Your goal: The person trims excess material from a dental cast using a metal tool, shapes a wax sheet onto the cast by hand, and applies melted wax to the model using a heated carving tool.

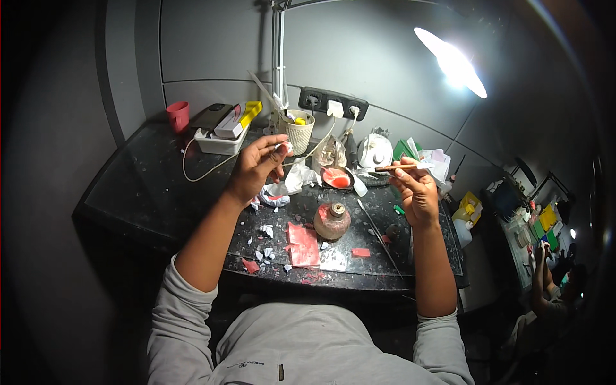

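Observation:
My left hand (255, 165) is raised over the back of the bench, its fingers pinched on a small whitish piece (288, 148), too small to identify. Level with it on the other side, my right hand (417, 196) grips a wax knife (389, 169) with a brown handle and thin metal ends, its tip pointing left. Between and below the hands stands a round glass spirit burner (332, 222); I cannot make out a flame. Beside the burner lies a pink wax sheet (303, 246). A dark dish of red-pink wax (337, 178) sits behind it.
White crumbs and pink scraps (360, 253) litter the black bench (147, 186). A long thin rod (378, 234) lies right of the burner. Behind are a woven cup (297, 136), a white box (221, 142), a red mug (178, 116) and a lamp (451, 61). Another person (545, 301) works far right.

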